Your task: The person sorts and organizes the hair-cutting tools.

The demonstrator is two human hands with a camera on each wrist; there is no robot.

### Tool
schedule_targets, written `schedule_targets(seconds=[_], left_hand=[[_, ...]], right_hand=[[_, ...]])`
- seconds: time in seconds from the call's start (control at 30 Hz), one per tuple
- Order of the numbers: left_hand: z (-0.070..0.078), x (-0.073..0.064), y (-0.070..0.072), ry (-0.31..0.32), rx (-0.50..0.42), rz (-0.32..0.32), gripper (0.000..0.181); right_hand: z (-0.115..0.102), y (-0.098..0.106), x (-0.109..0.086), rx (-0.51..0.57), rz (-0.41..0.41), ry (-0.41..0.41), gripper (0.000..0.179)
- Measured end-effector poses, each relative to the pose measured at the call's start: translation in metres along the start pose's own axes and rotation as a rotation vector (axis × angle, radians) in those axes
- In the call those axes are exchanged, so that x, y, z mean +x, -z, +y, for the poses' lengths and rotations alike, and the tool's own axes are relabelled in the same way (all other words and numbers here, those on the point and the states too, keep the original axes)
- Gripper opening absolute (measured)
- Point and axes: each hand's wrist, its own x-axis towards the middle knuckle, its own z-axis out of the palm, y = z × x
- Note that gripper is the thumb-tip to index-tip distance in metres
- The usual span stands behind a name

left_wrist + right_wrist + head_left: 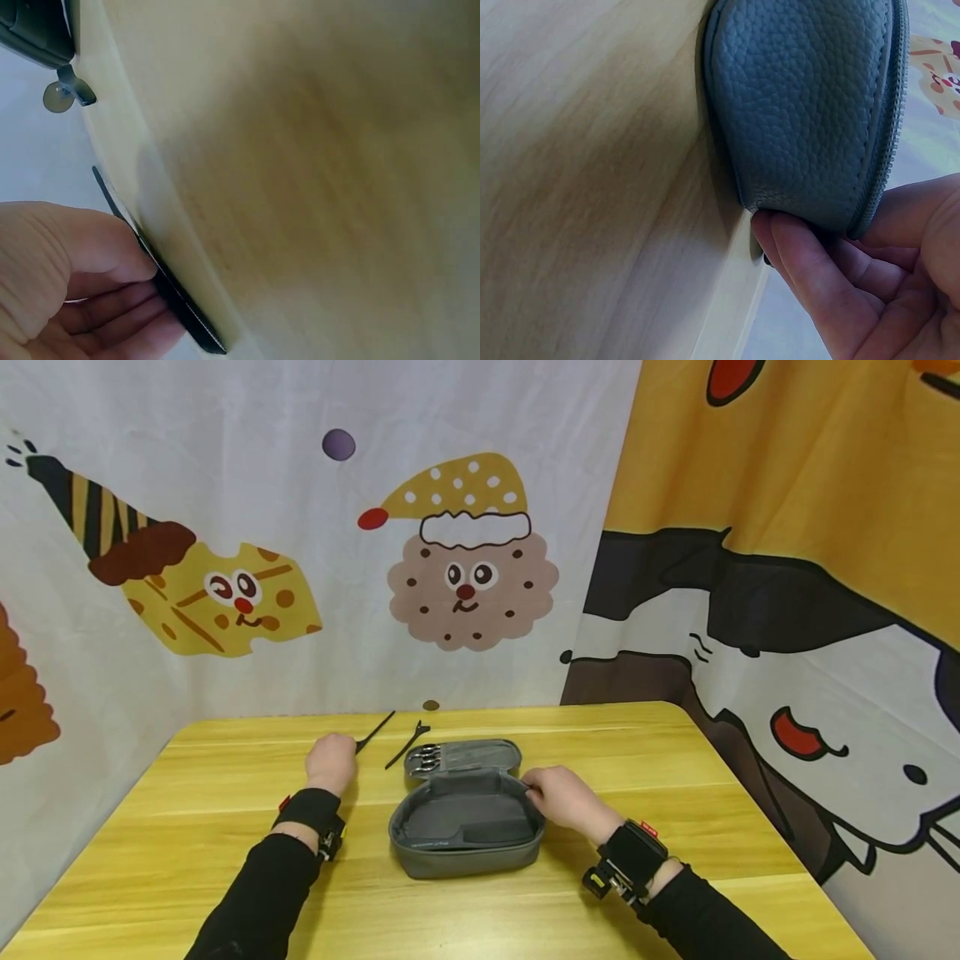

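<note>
My left hand [331,764] pinches a slim black tool [180,300] that tapers to a thin pointed tail, close over the table left of the case. Its fingertips are hidden by the hand in the head view. A grey pebbled zip case [465,863] lies open in front of me, its lid [480,756] folded back and several metal scissors [426,758] tucked in the lid's left side. With thumb and fingers my right hand [566,797] grips the case's back right corner, at the zip rim [891,135]. Inside the case, a dark flat comb-like piece [491,834] lies along the near wall.
A black hair clip [408,745] lies on the table behind the case, left of its lid. The yellow wood-grain table [615,752] ends at a printed curtain [285,685]. Both wrists carry strapped-on cameras [633,858].
</note>
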Motion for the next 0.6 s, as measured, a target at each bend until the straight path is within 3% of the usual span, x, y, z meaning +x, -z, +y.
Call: schedule_targets(seconds=[0.33, 0.6], left_hand=[[-0.008, 0.002, 0.004, 0.053, -0.043, 0.036, 0.017], [-0.01, -0.001, 0.011, 0.005, -0.096, 0.09, 0.015]], right_hand=[[-0.002, -0.001, 0.0, 0.002, -0.003, -0.007, 0.007], [-0.002, 0.0, 0.0, 0.002, -0.008, -0.006, 0.007]])
